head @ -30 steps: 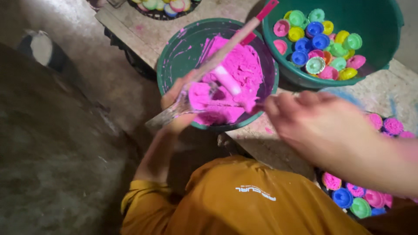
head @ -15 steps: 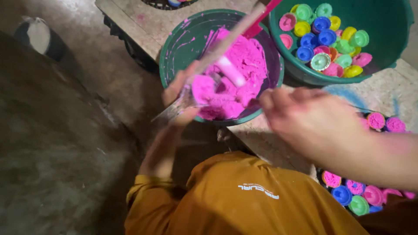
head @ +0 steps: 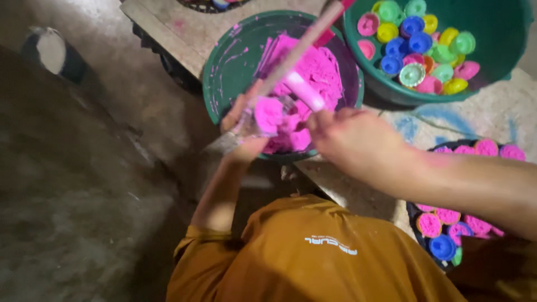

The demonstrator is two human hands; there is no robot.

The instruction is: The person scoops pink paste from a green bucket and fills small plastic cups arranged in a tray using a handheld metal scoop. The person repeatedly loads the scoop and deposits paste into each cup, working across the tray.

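A dark green bowl (head: 219,72) holds bright pink paste (head: 321,70), and a long pink-smeared stick (head: 299,49) leans across it. At the bowl's near rim, my left hand (head: 241,130) grips a small clear mould (head: 268,113) packed with pink paste. My right hand (head: 358,142), stained pink, reaches in from the right. Its bunched fingertips sit at the near end of a short pale pink stick (head: 305,91) lying in the paste. Blur hides whether they grip it.
A larger green basin (head: 503,39) at the back right holds several small coloured moulds (head: 414,42). A dark tray (head: 413,215) at the right carries pink-filled moulds (head: 485,148). Both bowls sit on a low stained board (head: 168,28). My orange shirt (head: 313,251) fills the bottom.
My right hand has moved left toward the bowl, up to the short stick. My left hand has stayed at the near rim, still holding the mould.
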